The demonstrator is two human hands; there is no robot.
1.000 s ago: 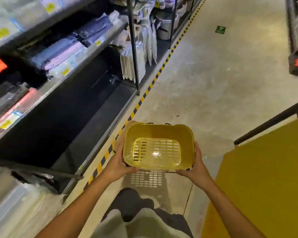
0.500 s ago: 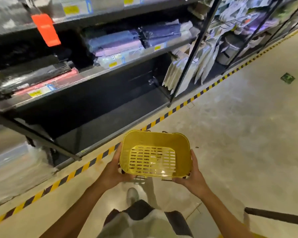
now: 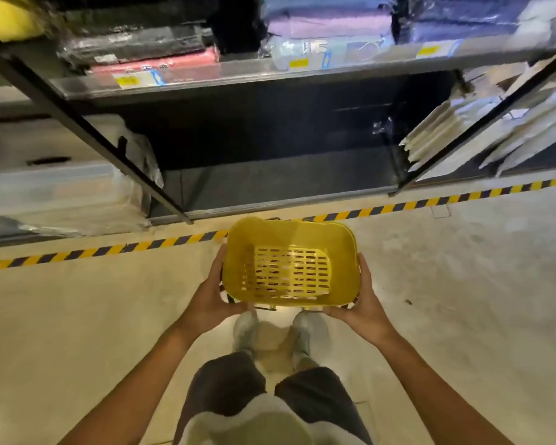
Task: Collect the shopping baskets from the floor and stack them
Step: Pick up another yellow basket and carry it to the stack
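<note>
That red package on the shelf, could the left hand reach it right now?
Probably not as things stand: the left hand grips the yellow basket together with the right hand, and the red package lies well above and beyond.

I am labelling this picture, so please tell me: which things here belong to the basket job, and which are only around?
Job: basket; left hand and right hand, gripping its sides.

Around: shelf; red pack; purple packs; price tags; striped tape; floor; shoes.
</note>
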